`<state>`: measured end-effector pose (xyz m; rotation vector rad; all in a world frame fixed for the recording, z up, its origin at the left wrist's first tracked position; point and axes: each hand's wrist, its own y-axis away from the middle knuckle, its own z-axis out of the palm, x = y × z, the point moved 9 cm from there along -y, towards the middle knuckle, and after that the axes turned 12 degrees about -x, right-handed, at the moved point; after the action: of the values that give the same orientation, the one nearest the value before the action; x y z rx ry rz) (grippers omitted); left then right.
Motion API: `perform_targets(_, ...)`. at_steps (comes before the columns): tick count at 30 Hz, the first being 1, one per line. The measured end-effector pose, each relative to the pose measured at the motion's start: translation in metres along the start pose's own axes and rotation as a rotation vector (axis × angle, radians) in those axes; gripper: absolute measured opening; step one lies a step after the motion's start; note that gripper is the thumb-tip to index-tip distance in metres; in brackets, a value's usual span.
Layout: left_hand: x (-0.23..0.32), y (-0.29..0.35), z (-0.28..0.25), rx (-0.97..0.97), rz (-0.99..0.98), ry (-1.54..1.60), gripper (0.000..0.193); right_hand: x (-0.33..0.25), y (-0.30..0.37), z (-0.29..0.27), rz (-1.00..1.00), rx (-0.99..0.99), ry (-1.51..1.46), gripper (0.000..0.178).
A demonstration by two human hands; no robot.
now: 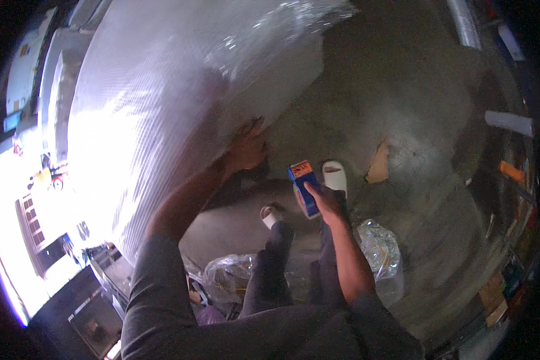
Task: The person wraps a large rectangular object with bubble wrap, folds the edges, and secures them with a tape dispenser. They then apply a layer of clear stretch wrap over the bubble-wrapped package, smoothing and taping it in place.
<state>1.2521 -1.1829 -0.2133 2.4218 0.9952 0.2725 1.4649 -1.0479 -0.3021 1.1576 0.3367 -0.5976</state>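
Note:
My right hand [326, 203] is wrapped round a small flat blue box [306, 187] with an orange end, held over the floor beside my right foot. Farther left, my left hand [246, 149] is at the lower edge of a large, pale ribbed panel [162, 102] covered in clear plastic film [264, 33]. Its fingers look outstretched and a little apart, though the dim light blurs them. The panel stands on my left and rises past the top of the view. Whether the left palm presses on the film cannot be made out.
Crumpled clear plastic [228, 273] lies by my left leg, and another crumpled plastic wrap [379, 249] by my right. A torn cardboard piece [378, 163] is on the floor. White slide sandals [335, 175] are on my feet. Assorted goods line the right side; bright daylight enters at left.

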Motion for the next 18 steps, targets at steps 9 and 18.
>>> perform_targets(9, -0.059, 0.223, 0.036, -0.314, -0.151, 1.803, 0.044, -0.06, 0.051, 0.208, -0.454, -0.157, 0.561, 0.064)
perform_targets(18, -0.287, 0.337, -0.059, 0.717, -0.624, 0.524, 0.022, -0.097, 0.005, 0.354, -0.579, -0.18, 0.601, 0.07)
